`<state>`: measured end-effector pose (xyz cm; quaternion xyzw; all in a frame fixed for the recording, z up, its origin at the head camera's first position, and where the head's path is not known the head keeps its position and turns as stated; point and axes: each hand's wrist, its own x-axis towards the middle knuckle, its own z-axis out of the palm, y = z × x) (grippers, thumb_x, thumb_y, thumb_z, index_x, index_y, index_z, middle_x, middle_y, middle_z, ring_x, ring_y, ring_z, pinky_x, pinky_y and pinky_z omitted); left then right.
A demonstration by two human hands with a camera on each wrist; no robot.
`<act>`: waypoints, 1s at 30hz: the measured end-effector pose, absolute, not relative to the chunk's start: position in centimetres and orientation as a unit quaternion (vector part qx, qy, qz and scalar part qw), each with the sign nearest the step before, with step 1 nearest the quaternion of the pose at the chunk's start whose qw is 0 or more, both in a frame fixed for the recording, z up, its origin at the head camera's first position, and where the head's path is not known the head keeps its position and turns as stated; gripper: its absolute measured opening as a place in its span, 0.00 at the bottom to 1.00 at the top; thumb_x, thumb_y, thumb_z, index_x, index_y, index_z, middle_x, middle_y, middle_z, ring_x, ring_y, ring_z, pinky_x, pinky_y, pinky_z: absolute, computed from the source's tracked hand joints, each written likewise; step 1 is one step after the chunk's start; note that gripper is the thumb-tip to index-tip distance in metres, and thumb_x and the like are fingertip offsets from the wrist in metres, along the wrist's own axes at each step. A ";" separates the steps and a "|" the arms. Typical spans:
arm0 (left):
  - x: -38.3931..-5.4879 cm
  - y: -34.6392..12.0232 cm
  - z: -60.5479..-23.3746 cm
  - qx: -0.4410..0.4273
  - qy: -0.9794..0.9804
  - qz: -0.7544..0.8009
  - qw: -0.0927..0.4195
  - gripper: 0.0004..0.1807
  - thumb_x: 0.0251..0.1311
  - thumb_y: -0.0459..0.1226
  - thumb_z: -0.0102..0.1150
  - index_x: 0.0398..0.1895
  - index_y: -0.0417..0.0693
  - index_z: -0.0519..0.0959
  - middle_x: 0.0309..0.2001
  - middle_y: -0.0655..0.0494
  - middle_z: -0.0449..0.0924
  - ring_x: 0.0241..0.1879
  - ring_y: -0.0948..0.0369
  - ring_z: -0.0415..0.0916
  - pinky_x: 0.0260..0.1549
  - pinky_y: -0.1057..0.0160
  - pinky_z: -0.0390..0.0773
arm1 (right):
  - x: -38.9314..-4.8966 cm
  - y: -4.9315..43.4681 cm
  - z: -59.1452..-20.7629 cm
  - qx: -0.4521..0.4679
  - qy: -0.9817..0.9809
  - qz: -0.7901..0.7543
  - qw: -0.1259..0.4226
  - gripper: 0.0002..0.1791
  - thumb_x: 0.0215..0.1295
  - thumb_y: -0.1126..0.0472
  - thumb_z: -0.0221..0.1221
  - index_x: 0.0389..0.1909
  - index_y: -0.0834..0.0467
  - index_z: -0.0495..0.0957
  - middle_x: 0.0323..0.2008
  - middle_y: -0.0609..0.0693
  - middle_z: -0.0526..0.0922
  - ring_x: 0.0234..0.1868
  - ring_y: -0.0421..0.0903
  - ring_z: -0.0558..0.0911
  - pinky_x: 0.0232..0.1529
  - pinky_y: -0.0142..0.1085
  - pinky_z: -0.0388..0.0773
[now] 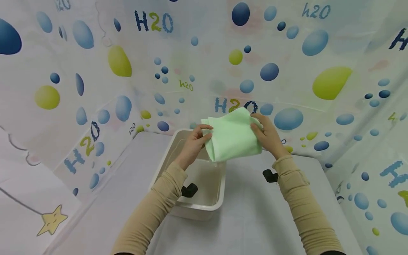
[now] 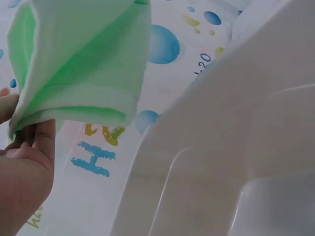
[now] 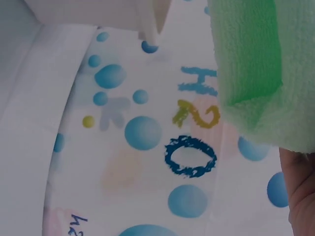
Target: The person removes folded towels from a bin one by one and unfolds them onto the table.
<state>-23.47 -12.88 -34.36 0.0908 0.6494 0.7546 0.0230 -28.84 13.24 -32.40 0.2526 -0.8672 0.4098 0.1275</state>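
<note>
Two hands, left [image 1: 193, 144] and right [image 1: 269, 136], pinch opposite edges of a folded green cloth [image 1: 236, 136] above the bench [image 1: 248, 219] by the tub [image 1: 200, 208]; likely soft and light, it suits edge grips

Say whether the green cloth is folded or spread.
Folded: in the left wrist view, the green cloth shows layers with gaps between them.

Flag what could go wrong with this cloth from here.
The folds of the green cloth could slip open, since the left hand and right hand hold it only near its sides. If dropped, it might land across the edge of the pale basin, whose far right corner it overlaps in the head view.
</note>
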 end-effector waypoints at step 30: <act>-25.9 -7.0 -37.7 0.098 0.677 0.710 0.165 0.21 0.58 0.41 0.51 0.56 0.63 0.67 0.64 0.61 0.55 0.52 0.60 0.69 0.45 0.59 0.74 | -26.7 20.8 -37.1 0.132 -0.859 0.493 -0.042 0.25 0.59 0.39 0.45 0.53 0.46 0.70 0.57 0.47 0.67 0.46 0.44 0.70 0.41 0.36 0.72</act>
